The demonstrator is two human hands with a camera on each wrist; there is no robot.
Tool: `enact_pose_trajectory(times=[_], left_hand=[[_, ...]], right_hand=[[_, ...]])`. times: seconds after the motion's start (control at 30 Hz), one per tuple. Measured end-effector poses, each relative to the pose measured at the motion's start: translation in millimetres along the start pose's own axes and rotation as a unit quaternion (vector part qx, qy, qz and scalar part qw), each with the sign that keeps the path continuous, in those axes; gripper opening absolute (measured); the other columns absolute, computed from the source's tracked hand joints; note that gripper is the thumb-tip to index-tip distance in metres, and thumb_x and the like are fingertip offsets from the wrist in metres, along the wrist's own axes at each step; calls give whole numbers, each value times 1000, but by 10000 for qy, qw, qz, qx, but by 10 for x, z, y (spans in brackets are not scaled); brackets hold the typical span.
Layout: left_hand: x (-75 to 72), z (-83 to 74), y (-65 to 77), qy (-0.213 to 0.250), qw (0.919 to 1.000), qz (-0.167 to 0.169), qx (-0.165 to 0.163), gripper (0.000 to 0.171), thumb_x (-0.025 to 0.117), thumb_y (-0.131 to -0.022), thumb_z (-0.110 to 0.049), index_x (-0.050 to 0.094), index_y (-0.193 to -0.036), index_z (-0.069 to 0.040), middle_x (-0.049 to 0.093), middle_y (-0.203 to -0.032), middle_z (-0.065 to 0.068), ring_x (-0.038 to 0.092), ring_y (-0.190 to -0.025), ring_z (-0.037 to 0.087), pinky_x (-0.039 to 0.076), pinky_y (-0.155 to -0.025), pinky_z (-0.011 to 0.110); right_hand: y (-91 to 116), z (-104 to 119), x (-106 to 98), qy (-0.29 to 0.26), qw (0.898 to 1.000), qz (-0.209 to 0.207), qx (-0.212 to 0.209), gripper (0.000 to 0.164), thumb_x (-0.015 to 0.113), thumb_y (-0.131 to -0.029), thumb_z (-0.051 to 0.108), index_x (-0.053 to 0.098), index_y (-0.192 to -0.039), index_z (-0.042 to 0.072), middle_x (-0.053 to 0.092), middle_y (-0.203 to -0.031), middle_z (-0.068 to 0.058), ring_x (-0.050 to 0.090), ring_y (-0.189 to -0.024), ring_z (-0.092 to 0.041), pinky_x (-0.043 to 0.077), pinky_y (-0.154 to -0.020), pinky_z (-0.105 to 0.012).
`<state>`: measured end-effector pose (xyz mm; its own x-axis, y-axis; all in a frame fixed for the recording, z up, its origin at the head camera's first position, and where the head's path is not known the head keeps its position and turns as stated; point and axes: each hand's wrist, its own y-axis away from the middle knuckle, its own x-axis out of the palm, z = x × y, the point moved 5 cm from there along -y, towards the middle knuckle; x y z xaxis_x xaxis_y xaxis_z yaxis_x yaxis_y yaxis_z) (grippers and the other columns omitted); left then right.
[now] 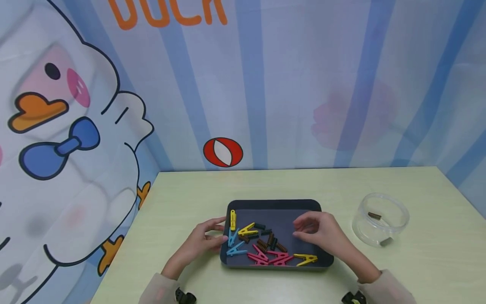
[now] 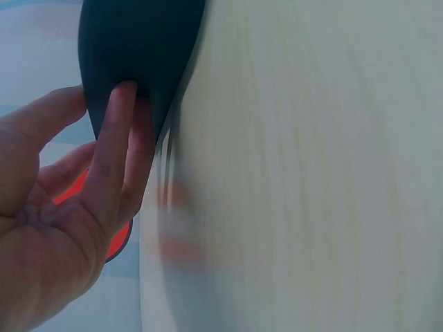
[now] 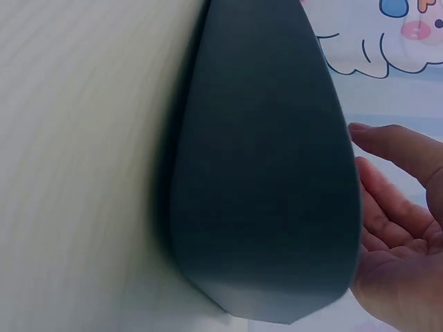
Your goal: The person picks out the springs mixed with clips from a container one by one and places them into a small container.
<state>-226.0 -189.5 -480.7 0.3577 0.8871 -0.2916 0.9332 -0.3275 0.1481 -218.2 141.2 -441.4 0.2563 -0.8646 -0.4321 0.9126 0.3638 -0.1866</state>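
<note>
One smooth dark tray (image 1: 273,204), rectangular, round-cornered, on the pale grained surface (image 1: 288,289); long axis left to right. Contents: angular plastic-looking clips (image 1: 306,259), yellow, blue, pink, facing various ways, one yellow lying front to back; ribbed cylindrical springs (image 1: 262,245), brown or black, axes mixed. Left hand (image 1: 201,240): extended fingers touching the tray's left end. Right hand (image 1: 322,228): fingers loosely bent over the tray's right side, nothing visibly held.
</note>
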Motion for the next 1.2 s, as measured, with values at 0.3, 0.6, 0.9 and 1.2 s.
enact_pose_trajectory(times=[0.3, 0.6, 0.9, 1.2], left_hand=[[-2, 15, -16, 0, 10000, 10, -31, 61, 69, -95, -11, 43, -149, -3, 56, -129, 25, 70, -81, 27, 61, -69, 40], [-5, 6, -6, 12, 10000, 29, 21, 61, 70, -95, -12, 43, -149, -2, 56, -128, 25, 70, -80, 26, 61, -70, 41], [-8, 42, -19, -68, 10000, 34, -52, 61, 71, -94, -15, 45, -148, -4, 57, -126, 23, 70, -79, 24, 61, -71, 38], [-9, 17, -10, 32, 9999, 57, -113, 63, 72, -94, -15, 44, -149, -3, 56, -127, 23, 69, -78, 24, 61, -70, 38]], right_hand=[[-44, -30, 104, 198, 9996, 173, 37, 22, 81, -83, 7, 71, -100, -3, 70, -94, -10, 68, -80, -17, 58, -69, -25], [-50, -50, 178, 202, 9991, 374, 20, 22, 81, -84, 8, 71, -100, -3, 70, -94, -11, 67, -79, -16, 58, -68, -26], [-70, -57, 261, 404, 9982, 444, 8, 19, 81, -83, 6, 72, -97, -2, 71, -90, -8, 67, -76, -14, 58, -66, -23], [-82, -63, 314, 423, 9979, 488, -41, 18, 81, -82, 4, 72, -97, -3, 71, -88, -8, 67, -75, -14, 57, -65, -22]])
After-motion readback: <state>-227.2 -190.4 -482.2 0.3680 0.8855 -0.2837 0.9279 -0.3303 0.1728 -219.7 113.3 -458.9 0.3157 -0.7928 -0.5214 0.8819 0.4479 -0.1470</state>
